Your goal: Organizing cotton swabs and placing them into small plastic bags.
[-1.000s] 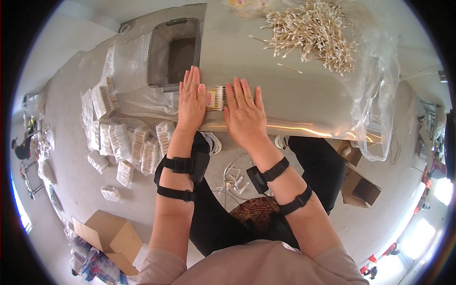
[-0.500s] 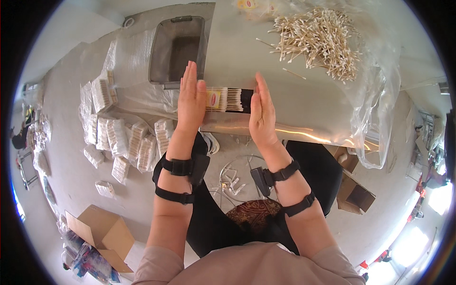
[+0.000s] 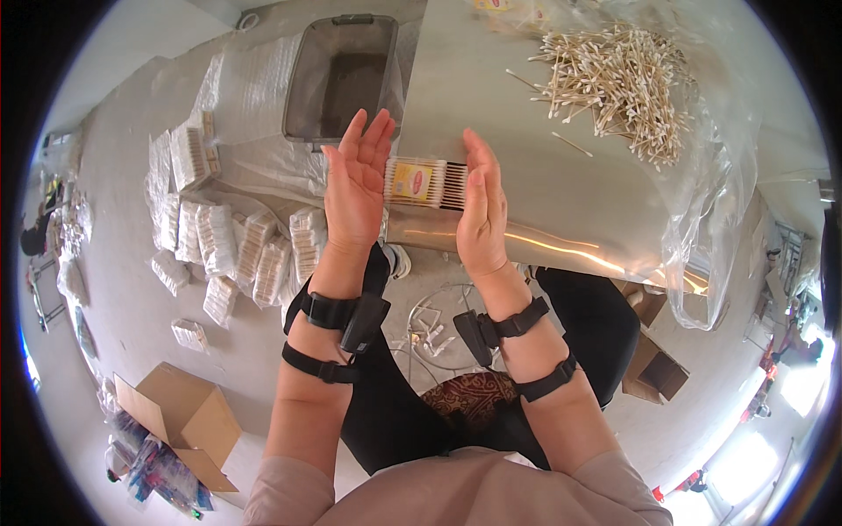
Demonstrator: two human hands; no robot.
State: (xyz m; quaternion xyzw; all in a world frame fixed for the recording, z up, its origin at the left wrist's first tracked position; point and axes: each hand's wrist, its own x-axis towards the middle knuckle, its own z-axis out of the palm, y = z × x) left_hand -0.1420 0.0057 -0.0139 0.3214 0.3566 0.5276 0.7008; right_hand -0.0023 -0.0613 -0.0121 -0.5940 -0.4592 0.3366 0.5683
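Note:
A flat row of cotton swabs [image 3: 441, 195] lies at the near left edge of the metal table, with a yellow label [image 3: 411, 181] carrying a red oval on top. Dark material shows beneath the swabs' right part. To the left of the row, my left hand [image 3: 355, 188] is open, palm turned up and fingers apart. At its right end stands my right hand [image 3: 481, 206], fingers stretched out and palm toward the row; whether it touches the swabs I cannot tell. A large heap of loose cotton swabs [image 3: 618, 92] lies farther right, with a stray swab [image 3: 572, 144] beside it.
Beyond my left hand stands a grey plastic bin [image 3: 298, 79]. Several bagged swab packs [image 3: 215, 237] lie on the floor at left, near an open cardboard box [image 3: 210, 434]. Clear plastic sheeting [image 3: 715, 210] hangs over the table's right side. Another carton [image 3: 653, 364] sits below it.
My left hand has turned from edge-on to palm up, its fingers spreading. My right hand has come closer to the swab row, covering its right end. The view has shifted slightly.

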